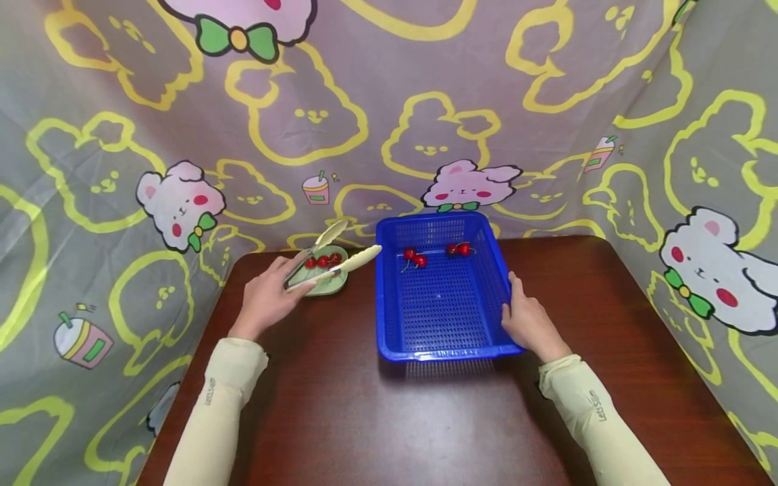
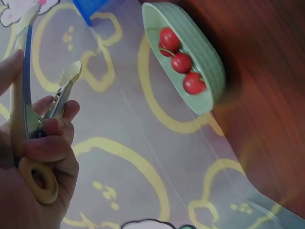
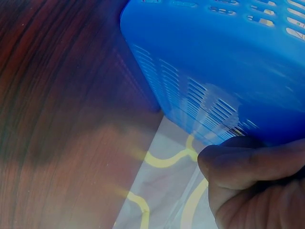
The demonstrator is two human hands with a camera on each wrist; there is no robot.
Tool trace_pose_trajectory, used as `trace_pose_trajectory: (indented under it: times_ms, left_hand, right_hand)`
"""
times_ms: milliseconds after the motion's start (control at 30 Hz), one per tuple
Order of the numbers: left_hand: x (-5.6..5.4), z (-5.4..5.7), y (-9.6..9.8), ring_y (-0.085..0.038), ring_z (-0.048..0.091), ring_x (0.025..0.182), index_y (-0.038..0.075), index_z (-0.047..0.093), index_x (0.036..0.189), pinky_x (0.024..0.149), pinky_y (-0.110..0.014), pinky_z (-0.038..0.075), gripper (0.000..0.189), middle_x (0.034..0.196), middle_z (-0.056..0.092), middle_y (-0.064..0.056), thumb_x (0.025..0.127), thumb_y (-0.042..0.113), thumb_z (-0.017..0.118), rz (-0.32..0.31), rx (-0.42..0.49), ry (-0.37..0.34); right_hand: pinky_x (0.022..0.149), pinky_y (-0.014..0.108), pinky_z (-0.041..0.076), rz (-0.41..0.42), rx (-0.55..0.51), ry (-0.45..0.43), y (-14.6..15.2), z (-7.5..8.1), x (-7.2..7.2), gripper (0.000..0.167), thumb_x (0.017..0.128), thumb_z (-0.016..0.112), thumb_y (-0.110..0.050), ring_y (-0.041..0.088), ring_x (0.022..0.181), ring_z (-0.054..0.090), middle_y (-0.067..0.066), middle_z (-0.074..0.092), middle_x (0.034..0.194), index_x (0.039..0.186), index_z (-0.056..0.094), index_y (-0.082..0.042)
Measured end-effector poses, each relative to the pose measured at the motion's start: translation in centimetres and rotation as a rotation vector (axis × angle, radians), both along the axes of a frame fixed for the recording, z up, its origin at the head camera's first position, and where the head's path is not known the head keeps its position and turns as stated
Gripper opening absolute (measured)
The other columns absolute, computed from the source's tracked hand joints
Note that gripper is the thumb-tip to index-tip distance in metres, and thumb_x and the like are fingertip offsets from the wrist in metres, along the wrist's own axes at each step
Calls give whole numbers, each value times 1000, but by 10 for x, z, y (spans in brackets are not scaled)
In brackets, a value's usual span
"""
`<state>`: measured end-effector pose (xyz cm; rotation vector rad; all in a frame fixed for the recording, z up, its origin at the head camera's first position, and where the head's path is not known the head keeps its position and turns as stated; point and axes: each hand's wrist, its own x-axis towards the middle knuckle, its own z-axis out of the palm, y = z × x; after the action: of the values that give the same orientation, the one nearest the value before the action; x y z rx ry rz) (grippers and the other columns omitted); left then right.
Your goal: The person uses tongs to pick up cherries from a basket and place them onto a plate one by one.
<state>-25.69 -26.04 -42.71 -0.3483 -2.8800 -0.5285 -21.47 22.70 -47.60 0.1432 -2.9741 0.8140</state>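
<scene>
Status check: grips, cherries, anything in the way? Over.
Left grip holds tongs, tips apart, empty. Right grip on right side of blue basket. Cherries in green dish, more in basket. Nothing visible blocking tongs from dish.

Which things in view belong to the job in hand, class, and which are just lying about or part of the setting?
Job in hand:
- tongs, in the left hand
- blue basket, held by the right hand
- green dish
- cherries in the dish
- cherries in the basket

Setting:
- wooden table
- patterned cloth
</scene>
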Motion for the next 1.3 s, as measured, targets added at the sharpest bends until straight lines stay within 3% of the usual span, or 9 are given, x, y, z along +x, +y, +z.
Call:
trace_pose_trajectory:
  times_ms: [167, 433, 667, 867, 1033, 1300]
  left_hand:
    - [-7, 3, 21, -23, 48, 65, 27, 52, 153, 61, -41, 39, 64, 112, 61, -7, 95, 47, 72, -69, -32, 30]
    - [-15, 9, 53, -23, 58, 84, 30, 55, 151, 68, -47, 50, 62, 122, 65, -2, 95, 53, 70, -133, -98, 79]
    - [-24, 10, 76, -24, 59, 70, 29, 58, 149, 62, -41, 46, 58, 112, 65, -5, 97, 51, 68, -204, -151, 98]
    - [-30, 8, 93, -25, 60, 72, 28, 59, 148, 60, -41, 46, 56, 105, 62, -4, 97, 52, 67, -212, -216, 76]
    - [-35, 6, 107, -23, 62, 79, 28, 60, 148, 63, -40, 48, 56, 114, 64, -4, 98, 54, 64, -211, -271, 45]
    - [-40, 1, 125, -19, 54, 70, 28, 65, 142, 61, -36, 41, 53, 95, 58, 0, 96, 52, 69, -204, -316, 32]
  right_hand:
    - [80, 65, 51, -7, 3, 1, 1, 1, 0, 68, 100, 50, -9, 54, 85, 68, 45, 64, 101, 157, 20, 9]
    - [78, 63, 52, 5, -1, -21, 1, 1, 0, 69, 101, 50, -10, 50, 82, 69, 44, 64, 101, 158, 17, 10]
    - [76, 62, 52, 6, 1, -19, 1, 2, -2, 68, 101, 49, -10, 46, 77, 68, 42, 65, 99, 158, 17, 10]
    - [79, 63, 52, 8, 4, -22, 0, 2, -1, 68, 101, 49, -10, 49, 82, 69, 44, 64, 104, 158, 17, 10]
    - [81, 64, 52, 2, 10, -18, 0, 2, -1, 68, 101, 49, -10, 51, 84, 68, 44, 64, 105, 158, 18, 10]
    - [80, 63, 52, 2, 7, -20, 1, 1, 0, 69, 101, 50, -10, 50, 84, 69, 44, 64, 105, 158, 17, 10]
